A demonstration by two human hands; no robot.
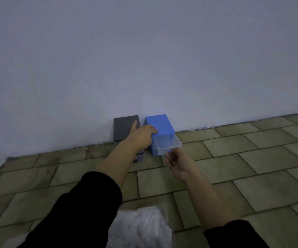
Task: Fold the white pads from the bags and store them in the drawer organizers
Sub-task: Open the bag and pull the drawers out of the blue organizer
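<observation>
**A:** Where do the hands stand relative to the organizer?

**B:** From my remote seat: the blue drawer organizer [159, 125] sits on the floor [252, 158] against the wall [144, 59], straight ahead of both arms. My left hand [142, 134] lies flat on its top front edge, fingers extended, thumb reaching over the grey organizer [125, 127] just beside it. I read that as bracing, not gripping.

**B:** The clear drawer [167, 144] is pulled partway out toward me. Its long axis runs from the wall toward my body, slightly to my right.

**A:** And the right hand?

**B:** My right hand [177, 161] is at the drawer's front lip, palm up, fingers loosely curled. The frame is soft there, so I cannot tell whether the fingertips hook the lip or sit just short of it. It is the nearer hand to the drawer opening.

**A:** The pads?

**B:** The white pads [144, 228], in what looks like a clear bag, lie at the bottom of the view, between my forearms and well apart from the drawer. I judge the drawer's open mouth faces up and toward me, so a folded pad must travel forward, away from my body.
</observation>
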